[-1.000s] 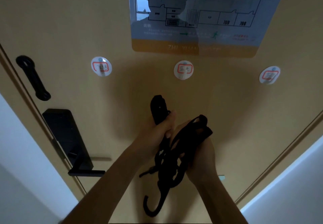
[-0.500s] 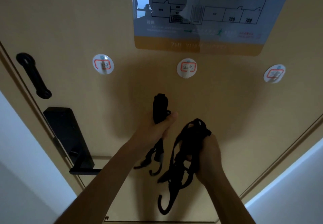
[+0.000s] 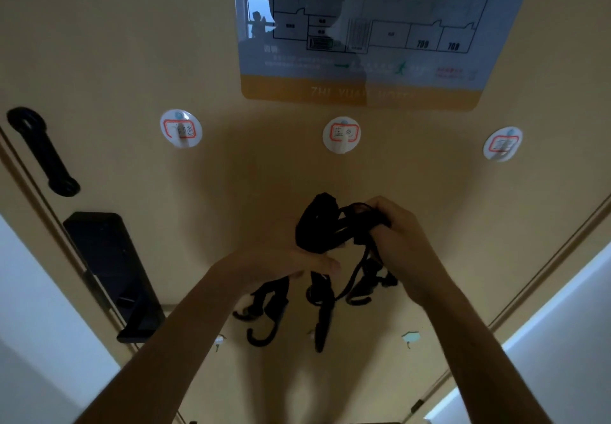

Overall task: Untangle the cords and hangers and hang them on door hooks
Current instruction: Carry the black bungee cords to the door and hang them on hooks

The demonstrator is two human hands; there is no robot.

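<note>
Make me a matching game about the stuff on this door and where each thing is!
Things:
1. floor plan poster
2. black lock panel
3. black cords
4. round door hooks

Places or states:
A. gripped by the right hand
B. low at the left edge of the door
C. top middle of the door
D. white, three in a row, nothing hanging on them

Pairs: 1-C, 2-B, 3-A, 4-D

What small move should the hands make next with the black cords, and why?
Probably draw the hands apart gently: left hand and right hand both hold one black cord bundle, its hooked ends hang tangled below, and the three labelled door hooks are bare.
</note>
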